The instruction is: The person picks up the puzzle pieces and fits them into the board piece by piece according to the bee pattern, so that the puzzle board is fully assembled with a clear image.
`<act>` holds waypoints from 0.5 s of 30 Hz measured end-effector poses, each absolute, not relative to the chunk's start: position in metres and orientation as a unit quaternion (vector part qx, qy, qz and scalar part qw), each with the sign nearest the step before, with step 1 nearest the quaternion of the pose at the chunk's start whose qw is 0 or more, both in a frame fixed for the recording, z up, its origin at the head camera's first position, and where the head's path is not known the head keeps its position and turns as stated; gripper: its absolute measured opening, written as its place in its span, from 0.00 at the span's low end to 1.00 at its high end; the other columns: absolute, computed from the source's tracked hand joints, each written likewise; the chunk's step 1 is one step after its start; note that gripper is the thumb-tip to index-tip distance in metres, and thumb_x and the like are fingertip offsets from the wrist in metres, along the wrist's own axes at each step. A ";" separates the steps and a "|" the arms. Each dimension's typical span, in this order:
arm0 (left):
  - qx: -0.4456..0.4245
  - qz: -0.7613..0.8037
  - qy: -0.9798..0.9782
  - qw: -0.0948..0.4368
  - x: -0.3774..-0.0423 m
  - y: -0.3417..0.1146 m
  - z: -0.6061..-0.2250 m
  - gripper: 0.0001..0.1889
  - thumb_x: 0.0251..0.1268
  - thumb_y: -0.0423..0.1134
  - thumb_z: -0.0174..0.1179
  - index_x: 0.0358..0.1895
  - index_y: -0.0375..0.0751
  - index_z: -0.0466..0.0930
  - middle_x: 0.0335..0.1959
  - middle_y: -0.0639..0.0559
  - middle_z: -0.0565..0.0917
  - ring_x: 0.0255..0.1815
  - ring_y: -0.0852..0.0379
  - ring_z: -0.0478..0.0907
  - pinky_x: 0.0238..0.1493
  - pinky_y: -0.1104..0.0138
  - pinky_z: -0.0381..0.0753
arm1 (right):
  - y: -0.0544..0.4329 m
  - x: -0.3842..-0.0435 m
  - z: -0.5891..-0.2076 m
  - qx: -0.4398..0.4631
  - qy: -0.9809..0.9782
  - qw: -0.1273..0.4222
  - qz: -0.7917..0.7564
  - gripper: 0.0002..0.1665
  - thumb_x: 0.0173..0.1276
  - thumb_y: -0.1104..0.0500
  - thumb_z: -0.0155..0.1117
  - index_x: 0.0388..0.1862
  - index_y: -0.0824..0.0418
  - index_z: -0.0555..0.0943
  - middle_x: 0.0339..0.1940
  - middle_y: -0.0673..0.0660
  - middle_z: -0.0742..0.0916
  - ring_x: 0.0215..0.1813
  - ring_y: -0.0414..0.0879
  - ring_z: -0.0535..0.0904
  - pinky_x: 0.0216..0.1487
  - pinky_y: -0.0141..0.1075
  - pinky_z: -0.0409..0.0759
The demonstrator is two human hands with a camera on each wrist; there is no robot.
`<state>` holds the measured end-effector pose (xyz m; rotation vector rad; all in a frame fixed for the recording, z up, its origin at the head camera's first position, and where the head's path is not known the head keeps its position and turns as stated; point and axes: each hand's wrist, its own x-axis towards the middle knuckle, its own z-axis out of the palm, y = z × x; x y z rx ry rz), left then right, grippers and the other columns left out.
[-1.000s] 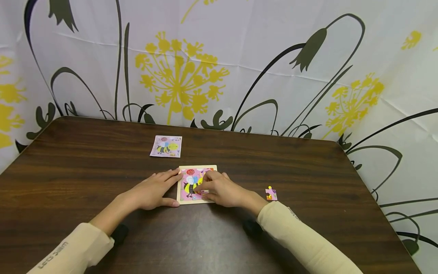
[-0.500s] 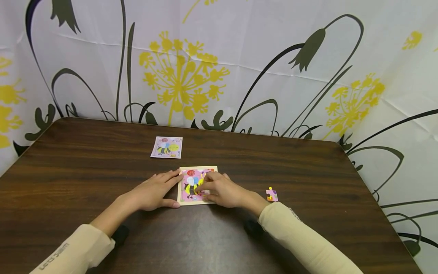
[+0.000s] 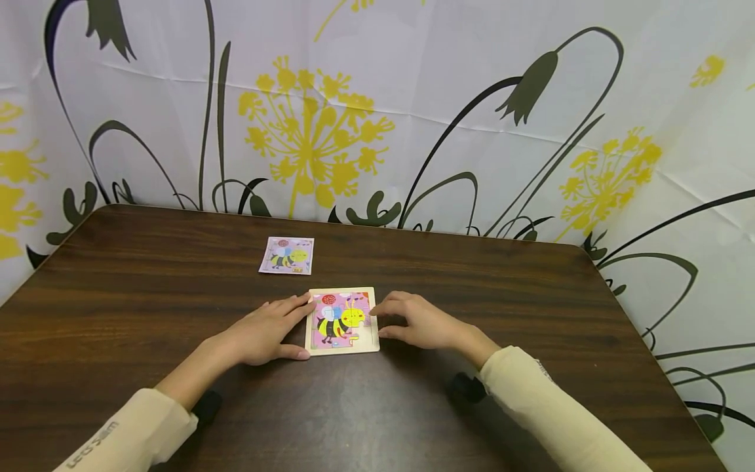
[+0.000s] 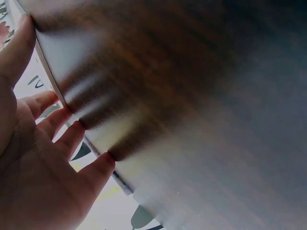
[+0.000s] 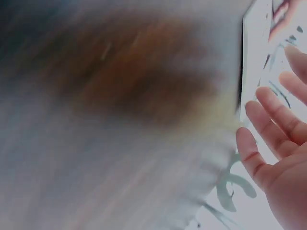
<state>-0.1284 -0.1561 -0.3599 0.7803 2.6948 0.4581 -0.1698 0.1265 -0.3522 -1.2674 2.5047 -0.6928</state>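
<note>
A square jigsaw puzzle board (image 3: 368, 338) with a pale wooden rim lies mid-table. Its fitted pieces show a yellow-and-black bee (image 3: 333, 328) on pink, and bare wood shows at the lower right. My left hand (image 3: 262, 333) rests along the board's left edge, fingers spread, fingertips at the rim and thumb at the near corner. Beside the right rim is my right hand (image 3: 423, 321), its fingertips close to that edge. The right wrist view shows this hand (image 5: 285, 155) with loosely extended fingers and nothing between them. The loose puzzle piece seen earlier is hidden behind the right hand.
A printed picture card (image 3: 288, 255) of the same bee lies behind the board, to the left. The brown wood-grain table (image 3: 501, 282) ends at the back against a white flowered curtain (image 3: 425, 131). A dark object (image 3: 468, 387) sits under the right wrist.
My right hand has moved right, off the puzzle's face to beside its rim, uncovering the bee's head and the bare lower-right area. It now covers the loose piece. The left hand stays put.
</note>
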 end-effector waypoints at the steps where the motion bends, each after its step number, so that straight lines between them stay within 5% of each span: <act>1: 0.271 0.159 0.938 0.149 -0.128 -0.156 -0.360 0.42 0.55 0.57 0.59 0.68 0.35 0.57 0.67 0.32 0.57 0.66 0.35 0.54 0.59 0.39 0.54 | 0.132 -0.171 -0.351 -0.431 0.862 0.123 -0.239 0.20 0.61 0.60 0.65 0.52 0.63 0.78 0.45 0.56 0.80 0.46 0.46 0.75 0.48 0.37 0.74; 15: 0.271 0.154 0.938 0.150 -0.128 -0.155 -0.358 0.42 0.55 0.57 0.59 0.68 0.34 0.57 0.67 0.33 0.57 0.66 0.34 0.55 0.59 0.39 0.54 | 0.221 -0.180 -0.346 -0.341 0.904 0.102 -0.236 0.11 0.59 0.59 0.66 0.38 0.64 0.81 0.36 0.54 0.81 0.38 0.47 0.76 0.39 0.41 0.76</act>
